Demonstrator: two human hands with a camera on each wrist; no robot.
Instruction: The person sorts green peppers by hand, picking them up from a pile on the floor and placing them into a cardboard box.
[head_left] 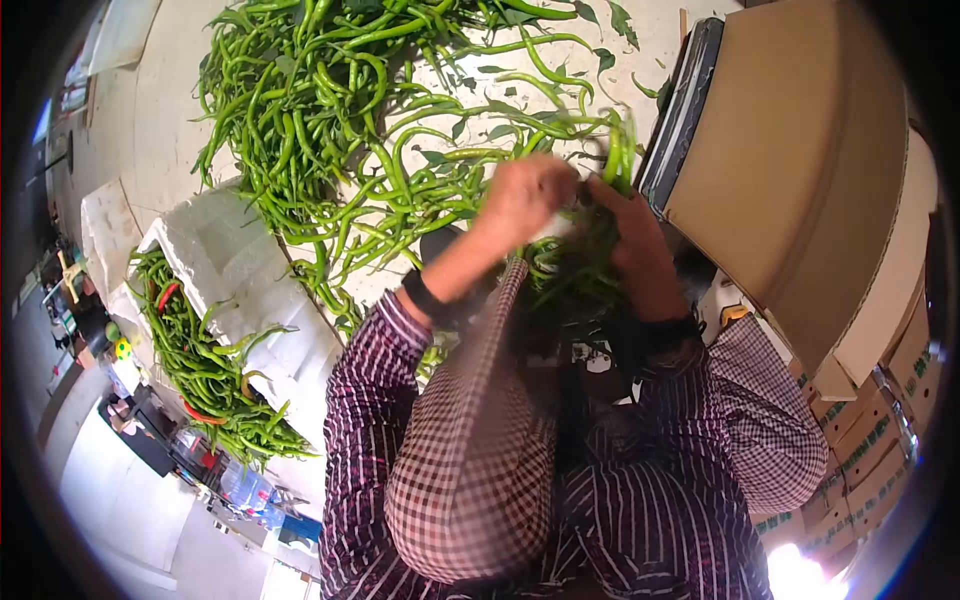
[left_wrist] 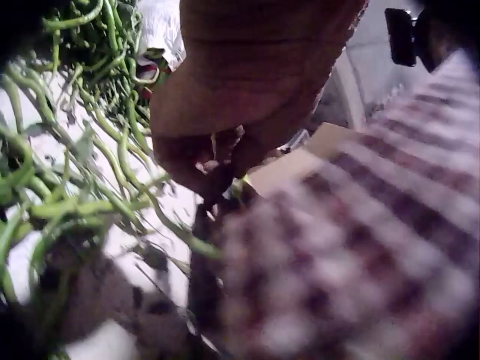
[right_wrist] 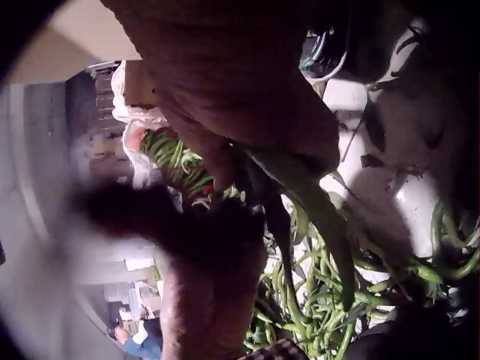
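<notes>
My right hand (head_left: pixel 640 235) grips a few long green chili peppers (head_left: pixel 618 150), which stick up past the fingers. In the right wrist view, that hand (right_wrist: pixel 240 82) is in shadow, with one chili pepper (right_wrist: pixel 326 221) hanging from it. Close to its left, my left hand (head_left: pixel 530 195) is blurred, its fingers curled. In the left wrist view, the thumb and fingers of this hand (left_wrist: pixel 255 82) bend together; I cannot tell whether they pinch anything. A large heap of green chili peppers (head_left: pixel 320 120) spreads over the white table, with loose leaves among them.
On the left stands a white foam box (head_left: pixel 215 235) beside green peppers (head_left: pixel 190 360) with a few red ones. A large cardboard box (head_left: pixel 790 150) rises at the right, next to a dark-edged panel (head_left: pixel 685 115). Checked cloth (head_left: pixel 470 480) hangs below the hands.
</notes>
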